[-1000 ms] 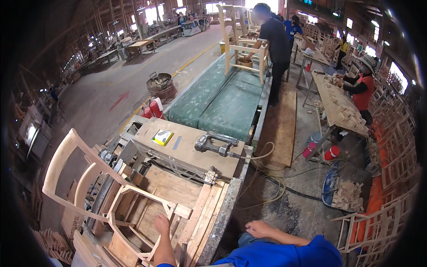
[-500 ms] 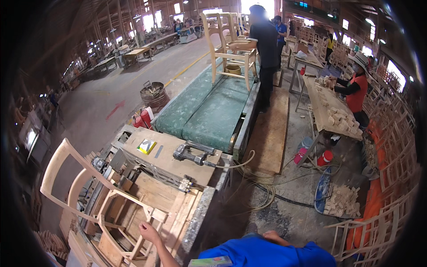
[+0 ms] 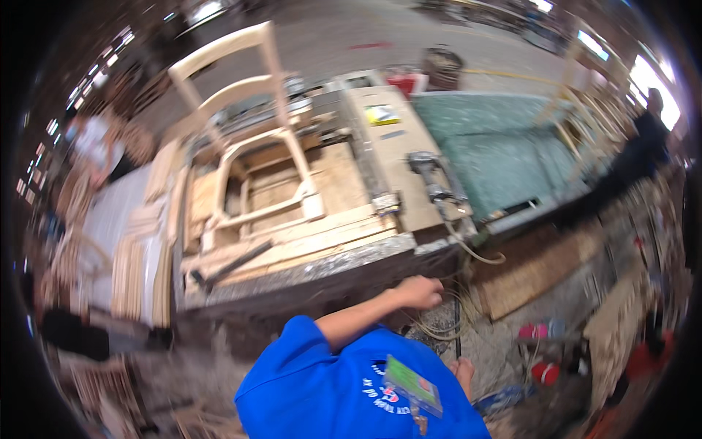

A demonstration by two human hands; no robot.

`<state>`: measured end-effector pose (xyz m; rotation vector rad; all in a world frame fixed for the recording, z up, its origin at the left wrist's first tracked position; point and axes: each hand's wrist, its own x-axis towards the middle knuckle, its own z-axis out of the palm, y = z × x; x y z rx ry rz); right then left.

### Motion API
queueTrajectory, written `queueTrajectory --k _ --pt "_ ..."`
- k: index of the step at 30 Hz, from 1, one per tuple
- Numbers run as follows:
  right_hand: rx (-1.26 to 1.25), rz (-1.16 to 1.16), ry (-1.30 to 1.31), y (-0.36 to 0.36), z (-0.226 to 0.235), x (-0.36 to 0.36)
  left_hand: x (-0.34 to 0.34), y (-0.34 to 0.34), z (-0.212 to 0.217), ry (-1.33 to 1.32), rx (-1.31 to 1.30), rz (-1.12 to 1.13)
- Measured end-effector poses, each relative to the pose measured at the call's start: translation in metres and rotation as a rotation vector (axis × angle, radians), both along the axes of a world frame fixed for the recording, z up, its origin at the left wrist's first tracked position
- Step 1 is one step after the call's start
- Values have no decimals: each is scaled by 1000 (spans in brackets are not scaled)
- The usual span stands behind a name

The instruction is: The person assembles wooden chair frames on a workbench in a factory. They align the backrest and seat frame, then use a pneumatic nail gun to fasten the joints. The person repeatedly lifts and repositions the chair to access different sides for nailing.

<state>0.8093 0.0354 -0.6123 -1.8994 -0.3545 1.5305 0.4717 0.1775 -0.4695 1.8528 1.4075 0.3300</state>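
My left hand (image 3: 420,293) is in front of my body, off the bench, with its fingers curled in a loose fist and nothing visible in it. My right hand (image 3: 462,374) shows only in part beside my blue shirt, its fingers too hidden to read. A pale wooden chair frame (image 3: 296,157) without a seat lies tilted in the wooden bench bay, its curved backrest toward the far side. A hammer (image 3: 238,262) rests on the bench's near strips. On the board to the right lies a nail gun (image 3: 424,167) with a hose attached.
A green conveyor belt (image 3: 497,146) extends to the right, bearing chairs, with a person in dark clothes (image 3: 647,135) beside it. Coiled hose (image 3: 446,325) lies on the floor. Stacked wooden parts (image 3: 128,274) stand at the left. A yellow box (image 3: 380,114) sits on the board.
The view has swung left, bringing the hammer and stacked parts into sight. My left hand has left the chair frame's side and is now in front of my body.
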Motion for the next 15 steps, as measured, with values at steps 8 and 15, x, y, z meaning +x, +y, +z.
queueTrajectory --k 8,15 --pt "-125 380 -90 -11 -20 3 -11 -79 -62 97 -255 72" --pt "702 1525 -1024 -12 -47 26 -101 -116 -79 222 -431 627"
